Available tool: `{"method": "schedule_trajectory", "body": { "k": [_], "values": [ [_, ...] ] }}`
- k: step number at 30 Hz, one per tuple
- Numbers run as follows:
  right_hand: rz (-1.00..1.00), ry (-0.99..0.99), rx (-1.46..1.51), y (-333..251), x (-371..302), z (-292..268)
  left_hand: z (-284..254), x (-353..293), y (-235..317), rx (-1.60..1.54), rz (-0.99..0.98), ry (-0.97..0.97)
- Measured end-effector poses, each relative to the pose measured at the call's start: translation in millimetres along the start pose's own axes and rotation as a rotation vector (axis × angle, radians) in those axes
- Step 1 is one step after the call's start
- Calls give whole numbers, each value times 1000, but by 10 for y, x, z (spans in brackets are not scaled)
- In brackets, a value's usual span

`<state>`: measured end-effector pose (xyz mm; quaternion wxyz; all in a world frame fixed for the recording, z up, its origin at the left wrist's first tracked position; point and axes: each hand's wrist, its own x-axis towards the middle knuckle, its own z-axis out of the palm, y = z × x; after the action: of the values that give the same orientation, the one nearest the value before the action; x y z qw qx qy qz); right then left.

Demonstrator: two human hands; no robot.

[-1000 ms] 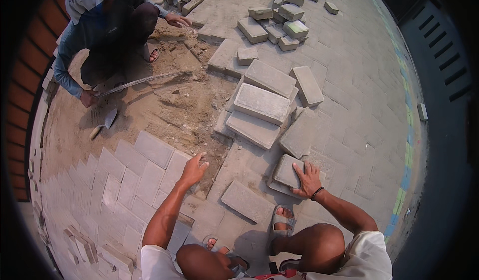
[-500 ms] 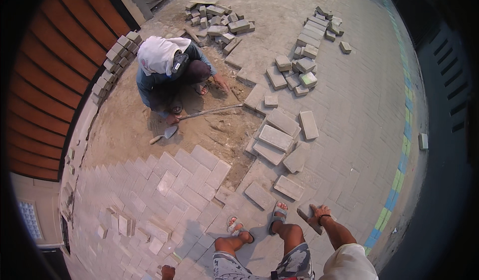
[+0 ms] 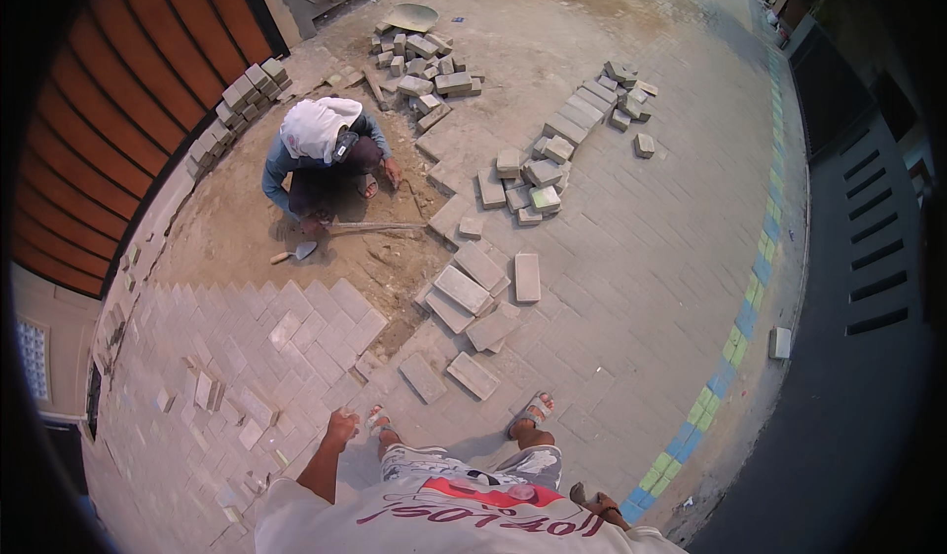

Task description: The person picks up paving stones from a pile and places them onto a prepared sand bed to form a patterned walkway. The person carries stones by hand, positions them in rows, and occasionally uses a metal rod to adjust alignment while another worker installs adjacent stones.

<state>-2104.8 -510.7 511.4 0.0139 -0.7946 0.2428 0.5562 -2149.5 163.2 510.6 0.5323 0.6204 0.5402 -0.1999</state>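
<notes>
My left hand [image 3: 342, 426] hangs near my left sandal, above the laid pavers [image 3: 306, 332]. Nothing shows in it, and its fingers look loosely apart. At the right side of my shirt, my right hand [image 3: 602, 507] grips a dark grey paving block [image 3: 577, 494], seen mostly end-on and partly hidden. In front of my feet lie loose pavers, including a rectangular paver [image 3: 473, 375] and another paver [image 3: 422, 378]. Farther ahead a small stack of pavers [image 3: 462, 289] rests by the edge of the sand bed [image 3: 395, 258].
A co-worker [image 3: 321, 159] crouches on the sand, one hand at a long straight bar [image 3: 375, 226]. A trowel [image 3: 307, 249] lies close by. Paver heaps [image 3: 424, 66] and a paver row [image 3: 577, 110] stand beyond. An orange slatted gate [image 3: 128, 110] borders the left.
I have straightened up, and the view has shifted to the right. My right hand has come back beside my body with the paving block; my left hand has swung forward. The co-worker stays crouched.
</notes>
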Motion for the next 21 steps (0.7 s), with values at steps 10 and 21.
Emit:
{"method": "schedule_trajectory", "body": {
  "k": [10, 21],
  "values": [
    [-142, 135, -82, -103, 282, -2203, 1991, -456, 1245, -11, 70, -183],
    [-487, 281, -489, -2774, 1131, -4877, 3185, -7, 1514, -293, -250, 102]
  ]
}}
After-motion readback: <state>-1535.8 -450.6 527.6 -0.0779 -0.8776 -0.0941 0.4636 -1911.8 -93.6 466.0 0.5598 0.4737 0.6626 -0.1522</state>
